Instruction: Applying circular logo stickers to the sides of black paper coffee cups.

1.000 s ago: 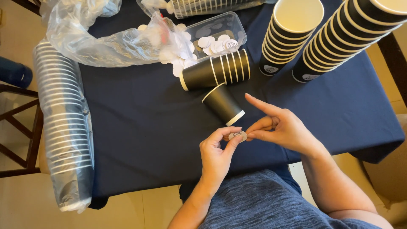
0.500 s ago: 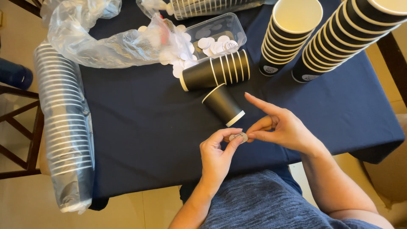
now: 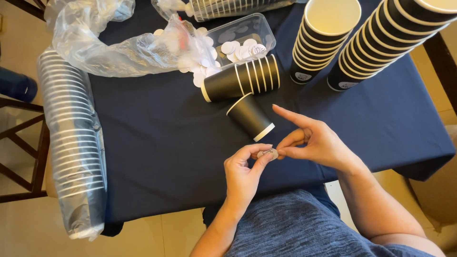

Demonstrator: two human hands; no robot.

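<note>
Almost nothing has moved since the earlier frames: your view has drifted a touch, so the table and cups sit slightly higher, while both hands stay where they were. Your left hand (image 3: 243, 175) is raised from below with the wrist bent, thumb and forefinger pinched on the small round sticker (image 3: 268, 153). Your right hand (image 3: 316, 143) comes in from the right, thumb and middle finger closed on the sticker's other edge, index finger stretched out straight and pointing up-left. That sticker hangs between the two hands just above the near part of the dark blue tablecloth (image 3: 162, 143). Just beyond your fingers a single black paper cup (image 3: 251, 116) lies on its side, touching a short nested stack of black cups (image 3: 240, 79), also lying down. Behind those is a clear plastic tray (image 3: 240, 35) of white round stickers, partly under a crumpled plastic bag (image 3: 124, 47). Two tall cup stacks (image 3: 362, 43) lean at the far right, and a wrapped sleeve of cups (image 3: 71, 138) lies along the table's left edge.
</note>
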